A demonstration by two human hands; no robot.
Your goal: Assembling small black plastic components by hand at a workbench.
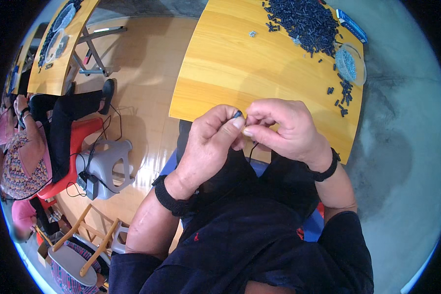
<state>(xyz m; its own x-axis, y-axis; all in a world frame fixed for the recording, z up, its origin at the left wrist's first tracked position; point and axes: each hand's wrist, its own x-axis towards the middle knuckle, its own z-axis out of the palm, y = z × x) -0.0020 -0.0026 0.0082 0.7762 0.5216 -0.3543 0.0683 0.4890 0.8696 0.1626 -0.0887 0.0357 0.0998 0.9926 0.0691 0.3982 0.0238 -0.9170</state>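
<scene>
My left hand (210, 137) pinches a small dark cylindrical piece (237, 114) between thumb and forefinger. Close beside it, my right hand (289, 128) has its thumb and forefinger pressed together; whatever lies between those tips is too small to make out. Both hands are held over my lap, just off the near edge of the yellow wooden table (220, 63). On the far part of that table lies a heap of similar dark cylindrical pieces (304, 24). A clear round tub (360, 73) holds tiny light-blue parts (347, 66).
Loose dark pieces (345, 93) trail below the tub, and a blue box (352, 25) lies at the table's far right edge. To the left are a grey stool (103, 164) with cables, a seated person (27, 161), a wooden-legged chair (73, 264) and another table (66, 54).
</scene>
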